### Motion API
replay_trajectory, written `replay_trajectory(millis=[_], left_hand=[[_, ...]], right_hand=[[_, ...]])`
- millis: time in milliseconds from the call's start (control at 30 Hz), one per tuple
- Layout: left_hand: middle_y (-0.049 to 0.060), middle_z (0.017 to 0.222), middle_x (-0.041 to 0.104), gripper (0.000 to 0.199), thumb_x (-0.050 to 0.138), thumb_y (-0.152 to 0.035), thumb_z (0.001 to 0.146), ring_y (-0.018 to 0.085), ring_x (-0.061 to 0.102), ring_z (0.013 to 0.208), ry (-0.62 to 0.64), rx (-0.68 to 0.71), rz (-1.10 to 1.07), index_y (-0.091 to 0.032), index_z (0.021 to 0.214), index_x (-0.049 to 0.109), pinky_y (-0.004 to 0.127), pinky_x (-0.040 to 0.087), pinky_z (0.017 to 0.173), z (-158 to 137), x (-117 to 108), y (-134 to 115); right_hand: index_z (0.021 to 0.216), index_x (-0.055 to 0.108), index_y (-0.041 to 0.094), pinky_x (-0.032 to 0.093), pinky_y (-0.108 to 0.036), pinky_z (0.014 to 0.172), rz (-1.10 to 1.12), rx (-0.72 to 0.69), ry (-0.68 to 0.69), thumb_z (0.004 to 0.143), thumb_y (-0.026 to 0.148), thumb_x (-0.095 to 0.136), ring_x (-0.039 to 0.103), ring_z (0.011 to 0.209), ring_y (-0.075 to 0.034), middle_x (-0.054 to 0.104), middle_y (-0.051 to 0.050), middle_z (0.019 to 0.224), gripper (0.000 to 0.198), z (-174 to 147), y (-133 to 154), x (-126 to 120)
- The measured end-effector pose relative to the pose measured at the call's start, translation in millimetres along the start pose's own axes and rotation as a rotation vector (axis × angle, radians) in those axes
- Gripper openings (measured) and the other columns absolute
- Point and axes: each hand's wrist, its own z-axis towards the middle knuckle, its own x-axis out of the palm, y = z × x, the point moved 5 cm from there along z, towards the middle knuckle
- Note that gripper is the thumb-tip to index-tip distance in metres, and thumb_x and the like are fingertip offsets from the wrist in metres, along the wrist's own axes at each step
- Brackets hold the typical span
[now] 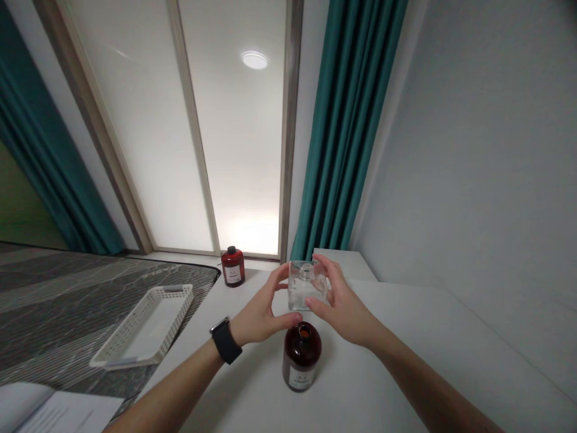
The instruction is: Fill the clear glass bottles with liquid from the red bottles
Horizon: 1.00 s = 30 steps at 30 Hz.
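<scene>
A clear square glass bottle with a short round neck is between my two hands, just beyond a brown bottle. My right hand grips its right side, thumb across the front and fingers at the back. Along its left side curve the fingers of my left hand; the left thumb lies under the bottle's lower front edge, close above the brown bottle's shoulder. That brown bottle stands upright with its mouth uncapped and a white label low on its front. Whether the left thumb touches it, I cannot tell.
A capped reddish-brown bottle stands at the far left corner of the white table. Left of the table are a white perforated basket and an open booklet on a dark patterned surface. A wall rises at the right.
</scene>
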Motion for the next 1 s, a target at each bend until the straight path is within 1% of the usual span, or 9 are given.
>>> replay_trajectory(millis=[100,167,233,333,400,467,533,700,1000], left_hand=[[0.014,0.146,0.044,0.07,0.072,-0.035,0.086,0.033,0.044,0.134,-0.083,0.028,-0.092,-0.024,0.143,0.034,0.052,0.039,0.111,-7.2,2.4,1.0],[0.014,0.143,0.047,0.068,0.073,-0.036,0.086,0.032,0.048,0.131,-0.118,0.033,-0.143,-0.024,0.142,0.036,0.051,0.042,0.109,-15.2,0.5,3.0],[0.013,0.143,0.047,0.066,0.072,-0.035,0.086,0.031,0.049,0.129,-0.153,0.027,-0.177,-0.025,0.142,0.038,0.049,0.043,0.108,-22.9,-6.4,4.3],[0.012,0.142,0.049,0.062,0.071,-0.034,0.088,0.031,0.05,0.129,-0.196,0.016,-0.192,-0.026,0.141,0.04,0.047,0.045,0.106,-32.5,-22.9,4.8],[0.013,0.142,0.05,0.061,0.07,-0.037,0.088,0.032,0.05,0.129,-0.212,0.0,-0.184,-0.024,0.141,0.042,0.047,0.046,0.105,-38.2,-33.5,6.3],[0.014,0.142,0.049,0.062,0.069,-0.039,0.088,0.033,0.049,0.13,-0.212,-0.036,-0.16,-0.023,0.141,0.043,0.047,0.044,0.107,-44.3,-40.5,10.7],[0.015,0.143,0.048,0.064,0.069,-0.041,0.088,0.033,0.048,0.131,-0.183,-0.068,-0.125,-0.022,0.143,0.042,0.049,0.04,0.11,-50.6,-42.9,17.0],[0.015,0.143,0.045,0.065,0.067,-0.042,0.089,0.033,0.049,0.128,-0.041,-0.091,-0.062,-0.025,0.146,0.041,0.052,0.042,0.108,-60.9,-38.9,26.7],[0.012,0.134,0.052,0.061,0.063,-0.026,0.087,0.03,0.054,0.12,0.149,-0.084,0.091,-0.028,0.145,0.044,0.047,0.052,0.098,-48.7,-41.7,-0.9]], right_hand=[[0.151,0.013,0.03,0.048,-0.044,0.102,0.026,0.004,0.07,0.086,0.034,0.06,0.054,0.12,-0.023,0.033,-0.011,0.14,0.08,-4.4,6.0,7.1],[0.154,0.006,0.03,0.041,-0.048,0.11,0.018,-0.029,0.091,0.088,0.041,0.058,0.046,0.131,-0.025,0.03,-0.012,0.146,0.084,-12.3,3.7,7.9],[0.154,0.001,0.032,0.029,-0.052,0.117,0.001,-0.086,0.032,0.091,0.045,0.055,0.035,0.141,-0.027,0.027,-0.011,0.151,0.085,-24.9,-6.8,4.7],[0.153,0.005,0.032,0.021,-0.056,0.118,-0.015,-0.105,-0.13,0.093,0.047,0.052,0.031,0.143,-0.028,0.03,-0.011,0.152,0.078,-51.2,-40.7,3.4],[0.153,0.006,0.029,0.02,-0.059,0.117,-0.018,-0.072,-0.123,0.086,0.049,0.062,0.031,0.143,-0.032,0.033,-0.014,0.151,0.089,-67.8,-67.5,14.8],[0.153,0.005,0.028,0.023,-0.06,0.115,0.027,0.061,-0.048,0.075,0.043,0.074,0.035,0.141,-0.034,0.031,-0.016,0.154,0.105,-79.1,-93.2,32.7],[0.152,0.009,0.027,0.022,-0.058,0.116,0.092,0.155,-0.015,0.068,0.031,0.077,0.039,0.139,-0.033,0.037,-0.015,0.152,0.108,-84.1,-107.1,48.0],[0.128,0.048,0.024,0.033,-0.054,0.113,0.241,0.193,0.016,0.063,0.016,0.069,0.052,0.128,-0.034,0.06,-0.012,0.133,0.069,-79.3,-105.3,64.0],[0.127,0.05,0.021,0.037,-0.051,0.11,0.063,0.15,-0.06,0.071,0.017,0.068,0.055,0.122,-0.032,0.061,-0.011,0.127,0.059,-85.3,-95.9,42.5]])
